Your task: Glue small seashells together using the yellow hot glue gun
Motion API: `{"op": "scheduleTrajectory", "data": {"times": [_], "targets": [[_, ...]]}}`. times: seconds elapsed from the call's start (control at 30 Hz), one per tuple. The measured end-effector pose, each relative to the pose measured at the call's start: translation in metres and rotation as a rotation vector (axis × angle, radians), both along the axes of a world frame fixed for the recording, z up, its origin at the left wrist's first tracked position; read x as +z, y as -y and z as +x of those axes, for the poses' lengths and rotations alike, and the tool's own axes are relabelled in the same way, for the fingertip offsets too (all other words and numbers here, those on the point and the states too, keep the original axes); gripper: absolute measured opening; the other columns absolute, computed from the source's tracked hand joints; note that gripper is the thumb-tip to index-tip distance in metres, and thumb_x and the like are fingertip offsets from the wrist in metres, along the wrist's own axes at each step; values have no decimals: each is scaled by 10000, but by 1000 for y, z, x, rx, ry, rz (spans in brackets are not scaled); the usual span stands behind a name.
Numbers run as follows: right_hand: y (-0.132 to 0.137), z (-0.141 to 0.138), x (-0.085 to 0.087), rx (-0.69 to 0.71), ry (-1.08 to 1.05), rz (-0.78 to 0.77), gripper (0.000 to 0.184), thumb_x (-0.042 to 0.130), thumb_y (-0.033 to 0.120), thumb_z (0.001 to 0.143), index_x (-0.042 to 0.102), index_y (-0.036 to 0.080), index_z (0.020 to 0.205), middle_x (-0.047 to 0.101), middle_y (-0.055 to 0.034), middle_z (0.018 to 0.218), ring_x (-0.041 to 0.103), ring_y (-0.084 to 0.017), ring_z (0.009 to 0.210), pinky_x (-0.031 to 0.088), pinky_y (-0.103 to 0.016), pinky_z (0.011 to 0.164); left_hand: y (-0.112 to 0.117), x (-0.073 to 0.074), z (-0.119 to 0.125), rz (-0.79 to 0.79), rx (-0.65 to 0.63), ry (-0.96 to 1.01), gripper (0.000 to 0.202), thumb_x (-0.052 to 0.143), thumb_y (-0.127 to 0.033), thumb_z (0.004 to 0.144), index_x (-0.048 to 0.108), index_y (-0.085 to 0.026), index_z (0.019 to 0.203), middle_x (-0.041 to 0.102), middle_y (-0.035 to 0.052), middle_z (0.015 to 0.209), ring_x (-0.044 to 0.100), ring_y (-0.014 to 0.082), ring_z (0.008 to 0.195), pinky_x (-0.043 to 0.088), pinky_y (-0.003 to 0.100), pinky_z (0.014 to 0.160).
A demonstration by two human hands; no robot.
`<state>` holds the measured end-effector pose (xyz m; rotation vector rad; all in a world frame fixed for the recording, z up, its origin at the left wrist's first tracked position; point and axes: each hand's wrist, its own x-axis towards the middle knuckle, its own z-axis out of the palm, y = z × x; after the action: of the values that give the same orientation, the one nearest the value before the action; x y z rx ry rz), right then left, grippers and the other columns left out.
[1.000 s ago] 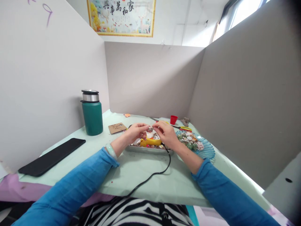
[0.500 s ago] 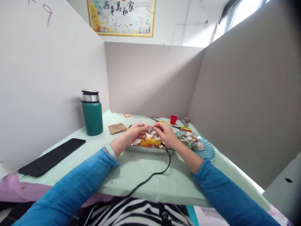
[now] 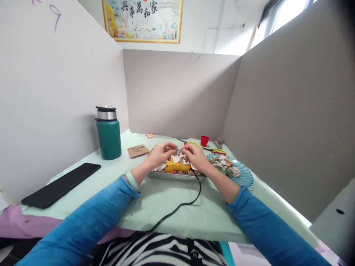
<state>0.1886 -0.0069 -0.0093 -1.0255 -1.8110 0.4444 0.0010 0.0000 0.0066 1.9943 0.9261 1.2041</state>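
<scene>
Small silvery piece (image 3: pixel 178 151) between my fingers (image 3: pixel 171 145), above the metal tray (image 3: pixel 177 177).
Left hand (image 3: pixel 161 153) and right hand (image 3: pixel 195 156) curl narrow; I can't tell which grips it. A loose pinch could drop it by the yellow glue gun (image 3: pixel 179 167).

Yellow gun-shaped plastic tool (image 3: pixel 179 167) lying sideways in the shallow silver metal tray (image 3: pixel 177 177) | small mixed bits (image 3: pixel 176 159) crowd around it | and there, beyond, a tiny silvery-grey piece (image 3: pixel 178 151), outline unreadable!
</scene>
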Motion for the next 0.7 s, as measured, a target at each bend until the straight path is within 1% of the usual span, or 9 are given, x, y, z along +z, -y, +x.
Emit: {"op": "scheduleTrajectory", "data": {"times": [0.1, 0.2, 0.37, 0.5, 0.7], "targets": [[1, 0, 0, 6, 8, -5, 142, 474, 292, 827, 574, 192, 813, 597, 27, 601, 539, -108, 491, 410, -221, 501, 2, 0, 0, 48, 52, -36, 202, 606, -329, 746, 630, -161, 857, 585, -15, 597, 520, 86, 473, 416, 204, 474], [0, 0, 0, 9, 9, -16, 147, 470, 298, 832, 571, 194, 806, 576, 37, 560, 536, -110, 492, 401, -219, 502, 4, 1, 0, 85, 67, -49, 183, 607, -321, 742, 640, -162, 826, 578, -16, 576, 518, 91, 476, 407, 203, 471], [3, 0, 3, 8, 5, -32, 184, 465, 326, 843, 569, 189, 777, 538, 44, 487, 508, -112, 476, 392, -221, 508, 4, 2, 1, 74, 93, -54, 188, 597, -322, 749, 648, -153, 812, 565, -22, 549, 494, 82, 461, 399, 197, 466], [8, -3, 8, 34, -60, -56, 221, 480, 358, 844, 555, 182, 734, 521, 45, 471, 481, -101, 448, 381, -216, 495, 1, 1, 0, -27, 50, 13, 209, 620, -332, 727, 646, -143, 811, 579, -17, 586, 495, 77, 470, 402, 198, 468], [9, -4, 10, 98, -129, -74, 240, 475, 374, 848, 559, 181, 734, 512, 45, 469, 466, -97, 438, 368, -213, 473, -2, 0, -1, -250, -52, 198, 268, 684, -342, 679, 635, -116, 815, 610, 11, 672, 484, 61, 477, 403, 207, 486]]}}
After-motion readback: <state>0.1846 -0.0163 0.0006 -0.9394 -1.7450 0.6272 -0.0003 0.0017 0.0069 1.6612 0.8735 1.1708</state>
